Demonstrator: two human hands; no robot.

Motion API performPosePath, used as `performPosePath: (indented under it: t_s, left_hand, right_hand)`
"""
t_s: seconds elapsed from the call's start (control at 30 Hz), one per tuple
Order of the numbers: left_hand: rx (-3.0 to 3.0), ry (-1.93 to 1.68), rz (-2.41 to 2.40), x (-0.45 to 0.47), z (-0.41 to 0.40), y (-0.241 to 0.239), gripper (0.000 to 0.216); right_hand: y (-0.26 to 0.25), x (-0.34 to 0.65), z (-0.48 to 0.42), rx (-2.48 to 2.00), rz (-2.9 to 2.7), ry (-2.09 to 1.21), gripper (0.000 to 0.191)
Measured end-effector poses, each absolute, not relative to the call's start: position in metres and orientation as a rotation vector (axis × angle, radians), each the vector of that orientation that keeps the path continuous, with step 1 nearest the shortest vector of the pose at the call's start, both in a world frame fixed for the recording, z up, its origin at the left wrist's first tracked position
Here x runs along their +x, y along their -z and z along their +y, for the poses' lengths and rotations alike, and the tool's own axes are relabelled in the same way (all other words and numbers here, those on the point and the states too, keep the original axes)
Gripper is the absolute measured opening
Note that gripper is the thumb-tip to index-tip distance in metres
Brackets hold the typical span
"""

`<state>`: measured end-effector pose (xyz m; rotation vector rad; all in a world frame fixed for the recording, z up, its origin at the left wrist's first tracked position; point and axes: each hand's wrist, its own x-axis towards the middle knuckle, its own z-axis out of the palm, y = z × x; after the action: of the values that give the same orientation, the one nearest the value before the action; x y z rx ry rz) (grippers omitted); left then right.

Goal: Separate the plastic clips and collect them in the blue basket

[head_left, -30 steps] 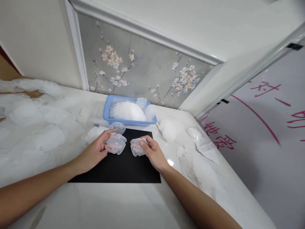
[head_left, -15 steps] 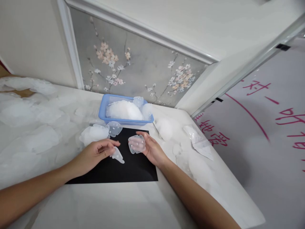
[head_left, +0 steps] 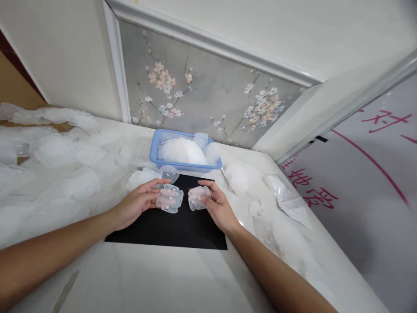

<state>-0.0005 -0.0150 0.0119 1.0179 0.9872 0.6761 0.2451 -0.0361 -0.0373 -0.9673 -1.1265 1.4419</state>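
My left hand (head_left: 137, 204) is closed on a translucent plastic piece (head_left: 170, 198) with notched edges and small pale marks, its broad face turned up. In my right hand (head_left: 221, 206) is a similar translucent piece (head_left: 198, 198), with the thumb on its near face and fingers showing through from behind. A narrow gap parts the two pieces. Both are above a black sheet (head_left: 182, 230) lying on the white table (head_left: 156, 278). Just behind my left hand rests a loose clear piece (head_left: 170, 174) beside a whitish stack (head_left: 143, 177).
A blue basket (head_left: 189, 166) holding whitish pieces stands by the wall. Heaps of translucent pieces (head_left: 65, 187) cover the table's left side. More pieces (head_left: 237, 178) and a clear plastic bag (head_left: 288, 200) lie at right. A whiteboard (head_left: 368, 208) with red writing borders the right edge.
The piece in my left hand has turned from nearly edge-on to face-up. My right thumb now lies over its piece. The whole view has shifted, so the scene sits further right.
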Motion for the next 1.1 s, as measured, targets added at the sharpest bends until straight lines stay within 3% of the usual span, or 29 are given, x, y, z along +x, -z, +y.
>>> performPosePath:
  t_s: [0.1,0.3,0.4,0.5,0.7,0.83,0.9,0.97,1.1]
  left_hand:
    - [1.026,-0.668,0.979,-0.001,-0.015,-0.012,0.051]
    - [1.041,-0.659,0.927,-0.002,-0.016,-0.01,0.055]
    - [1.12,-0.619,0.822,-0.001,-0.02,-0.005,0.064]
    - [1.576,-0.678,0.835,-0.002,-0.024,-0.001,0.063]
    - [2.686,-0.821,1.312,-0.014,-0.016,0.005,0.033]
    - [2.745,-0.584,1.386,-0.021,-0.008,0.006,0.024]
    - [2.689,-0.575,1.381,-0.022,-0.007,0.005,0.022]
    - [2.6,-0.65,1.35,-0.022,-0.007,0.003,0.025]
    - [2.433,-0.831,1.137,-0.02,-0.01,0.001,0.028]
  right_hand:
    - [0.036,0.243,-0.042,-1.062,-1.426,-1.172,0.024]
    - [0.027,0.225,-0.048,-1.037,-2.169,-0.439,0.055]
    - [0.021,0.219,-0.049,-0.961,-2.217,-0.261,0.024]
    - [0.013,0.218,-0.047,-1.1,-1.925,-0.425,0.013]
    - [0.008,0.203,-0.009,-1.569,-1.621,-0.795,0.025]
    - [0.015,0.177,0.019,-1.685,-1.719,-0.674,0.032]
    - [0.018,0.169,0.024,-1.651,-1.704,-0.687,0.02]
    - [0.019,0.169,0.021,-1.56,-1.61,-0.833,0.015]
    - [0.013,0.193,0.003,-1.372,-1.258,-1.251,0.029]
